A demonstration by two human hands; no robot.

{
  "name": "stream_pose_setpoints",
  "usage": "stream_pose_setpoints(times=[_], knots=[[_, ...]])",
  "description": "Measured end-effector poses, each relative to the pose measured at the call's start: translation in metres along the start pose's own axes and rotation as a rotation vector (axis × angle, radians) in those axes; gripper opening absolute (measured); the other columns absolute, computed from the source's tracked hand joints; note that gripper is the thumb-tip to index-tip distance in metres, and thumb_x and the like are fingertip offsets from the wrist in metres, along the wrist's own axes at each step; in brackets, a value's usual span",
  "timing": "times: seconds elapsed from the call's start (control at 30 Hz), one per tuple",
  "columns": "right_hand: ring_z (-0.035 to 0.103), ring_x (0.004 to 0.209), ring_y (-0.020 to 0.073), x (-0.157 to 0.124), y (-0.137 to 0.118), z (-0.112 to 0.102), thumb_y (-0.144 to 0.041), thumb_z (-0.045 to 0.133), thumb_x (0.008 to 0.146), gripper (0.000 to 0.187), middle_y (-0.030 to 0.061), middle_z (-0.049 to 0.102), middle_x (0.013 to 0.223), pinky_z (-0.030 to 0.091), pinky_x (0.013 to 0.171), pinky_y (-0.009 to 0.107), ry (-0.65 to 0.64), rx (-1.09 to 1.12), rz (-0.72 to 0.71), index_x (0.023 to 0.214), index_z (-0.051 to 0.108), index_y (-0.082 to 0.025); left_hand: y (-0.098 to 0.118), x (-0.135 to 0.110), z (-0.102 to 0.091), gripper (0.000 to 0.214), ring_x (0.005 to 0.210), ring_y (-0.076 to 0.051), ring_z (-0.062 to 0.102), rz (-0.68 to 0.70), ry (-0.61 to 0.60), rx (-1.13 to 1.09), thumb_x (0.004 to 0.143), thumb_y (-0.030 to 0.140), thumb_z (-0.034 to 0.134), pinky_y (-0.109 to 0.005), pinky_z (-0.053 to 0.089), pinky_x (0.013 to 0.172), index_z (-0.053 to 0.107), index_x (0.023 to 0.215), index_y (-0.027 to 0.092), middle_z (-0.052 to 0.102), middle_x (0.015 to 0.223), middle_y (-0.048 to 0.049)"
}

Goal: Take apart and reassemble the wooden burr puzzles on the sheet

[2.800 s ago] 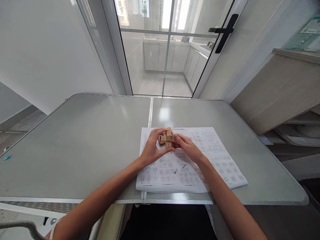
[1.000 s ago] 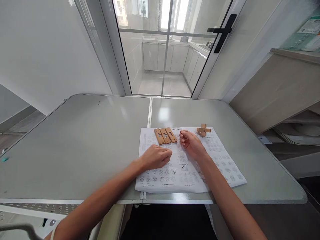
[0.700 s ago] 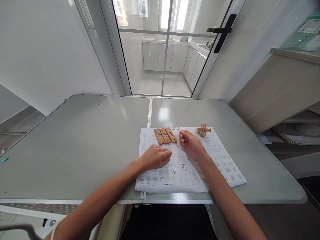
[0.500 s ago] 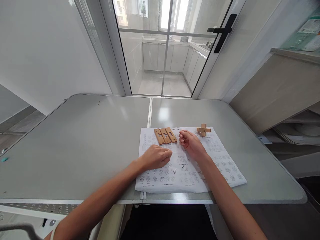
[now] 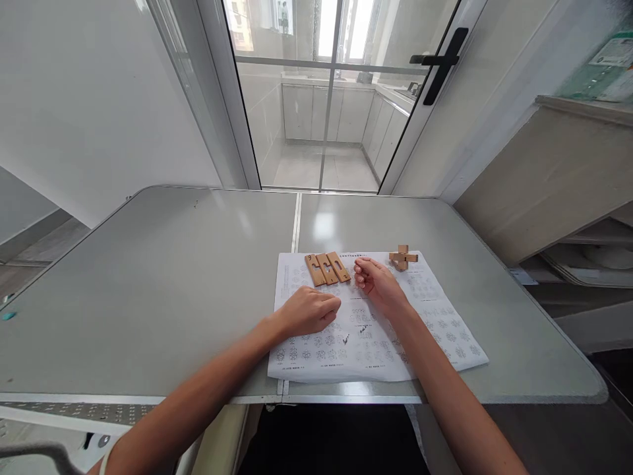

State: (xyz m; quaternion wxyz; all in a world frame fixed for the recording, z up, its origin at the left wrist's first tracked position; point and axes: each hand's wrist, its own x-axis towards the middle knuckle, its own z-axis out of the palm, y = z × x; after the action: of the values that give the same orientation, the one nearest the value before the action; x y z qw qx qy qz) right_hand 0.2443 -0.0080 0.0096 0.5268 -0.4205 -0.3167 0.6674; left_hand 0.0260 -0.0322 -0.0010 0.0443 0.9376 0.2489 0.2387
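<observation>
A printed paper sheet [image 5: 386, 356] covered with rows of small diagrams lies on the table. My left hand [image 5: 310, 310] rests on its left part, curled into a loose fist, with no object showing in it. Just beyond that hand, three flat wooden pieces [image 5: 327, 269] with cut-out slots and marks lie side by side. To their right is my right hand [image 5: 376, 280], fingers curled in and thumb against them; I see no object between them. Past it, at the paper's far right, stands a wooden interlocking cross puzzle [image 5: 403, 257], touched by neither hand.
The grey folding table [image 5: 148, 297] has a seam beneath the paper. A small teal object [image 5: 8, 316] sits at the left edge. Behind the table is a glass door [image 5: 306, 125] with a black handle [image 5: 440, 63]. A wooden shelf unit [image 5: 558, 178] stands at right.
</observation>
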Motion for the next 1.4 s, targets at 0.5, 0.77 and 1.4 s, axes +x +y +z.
stream_pose_setpoints(times=[0.5,0.77,1.4], knots=[[0.049,0.058,0.0088,-0.0008,-0.0004,-0.0002,-0.041,0.09,0.072,0.031,-0.0039,0.058,0.074,0.044,0.051,0.025,0.007,-0.013,0.0,0.081,0.067,-0.022,0.0,-0.0003,0.0005,0.022,0.049,-0.011,0.04,0.0,-0.029,0.031,0.085,0.007,0.045,-0.029,0.025,0.052,0.043,0.067,0.02,0.054,0.058,0.0041],[0.048,0.059,0.0094,0.0015,0.0008,-0.002,-0.04,0.091,0.071,0.032,-0.0035,0.057,0.074,0.043,0.05,0.024,0.008,-0.008,0.002,0.081,0.068,-0.021,-0.0002,-0.0005,0.0006,0.022,0.05,-0.011,0.04,0.007,-0.009,0.029,0.084,0.006,0.044,-0.028,0.025,0.052,0.043,0.067,0.02,0.054,0.058,0.0042],[0.047,0.058,0.0094,0.0006,0.0009,-0.0016,-0.04,0.091,0.072,0.032,-0.0036,0.057,0.075,0.044,0.05,0.024,0.007,-0.008,0.001,0.081,0.067,-0.022,-0.0006,-0.0007,0.002,0.022,0.049,-0.011,0.04,0.019,0.001,0.046,0.084,0.005,0.043,-0.028,0.024,0.052,0.043,0.068,0.02,0.054,0.058,0.0041]])
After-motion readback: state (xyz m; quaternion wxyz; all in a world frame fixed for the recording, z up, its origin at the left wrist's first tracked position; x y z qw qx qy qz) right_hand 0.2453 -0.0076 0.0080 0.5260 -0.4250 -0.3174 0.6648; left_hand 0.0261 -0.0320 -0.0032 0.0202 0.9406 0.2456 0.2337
